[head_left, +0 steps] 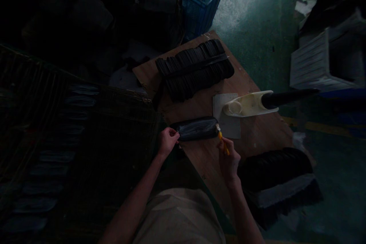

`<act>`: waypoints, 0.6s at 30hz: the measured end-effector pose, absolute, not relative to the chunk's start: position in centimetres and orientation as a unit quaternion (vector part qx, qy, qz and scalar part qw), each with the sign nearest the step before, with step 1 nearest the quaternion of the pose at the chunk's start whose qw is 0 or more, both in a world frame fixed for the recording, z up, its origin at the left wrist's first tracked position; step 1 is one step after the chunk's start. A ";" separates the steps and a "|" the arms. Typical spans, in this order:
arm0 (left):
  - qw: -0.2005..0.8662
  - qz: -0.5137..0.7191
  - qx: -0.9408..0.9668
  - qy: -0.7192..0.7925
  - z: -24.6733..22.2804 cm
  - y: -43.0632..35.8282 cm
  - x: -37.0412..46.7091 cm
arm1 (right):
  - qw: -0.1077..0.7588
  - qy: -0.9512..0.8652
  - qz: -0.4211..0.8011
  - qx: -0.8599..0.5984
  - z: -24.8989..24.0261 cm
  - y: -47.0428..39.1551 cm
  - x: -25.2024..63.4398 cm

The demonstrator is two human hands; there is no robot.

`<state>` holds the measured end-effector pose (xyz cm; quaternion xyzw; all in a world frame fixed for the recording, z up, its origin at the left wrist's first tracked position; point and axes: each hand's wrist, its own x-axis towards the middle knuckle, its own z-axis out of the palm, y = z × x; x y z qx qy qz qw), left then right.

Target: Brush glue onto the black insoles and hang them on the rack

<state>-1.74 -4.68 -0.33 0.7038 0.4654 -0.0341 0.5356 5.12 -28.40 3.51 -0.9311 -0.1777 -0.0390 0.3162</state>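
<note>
We have the black oblong piece (197,128) lying on the near-left edge of the brown wooden worktop (254,129), its upper face streaked with a pale sheen. Our left hand (168,143) is at its left end, thumb and fingers closed together in a pinch on the tip. Our right hand (230,158) has its fingers wrapped around a yellow-handled brush (220,135), the bristles touching the right end of the piece.

Just beyond, to the right, we see a cream container (243,105) with a long black rod leaning out to the right; it sits on a pale square sheet (231,130). On the far part of the worktop lies a strapped bundle of black pieces (196,68), and at the near right is a dark stack (280,179) with a grey band. To our left, a dim rack (114,152) carries rows of similar pieces. A blue crate (197,11) stands on the green floor (254,34) at the far side.
</note>
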 end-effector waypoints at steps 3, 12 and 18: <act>0.535 -0.033 0.704 0.467 -0.3 -4.7 -1.7 | 0.285 -0.219 -0.035 -0.933 3.4 -26.6 3.8; 0.544 -0.036 0.699 0.463 -0.3 -4.6 -1.7 | 0.552 -0.079 0.193 -0.808 5.1 -22.2 -0.4; 0.541 -0.032 0.715 0.442 -0.4 -4.4 -1.7 | 0.587 0.064 0.045 -0.806 5.4 -25.8 4.1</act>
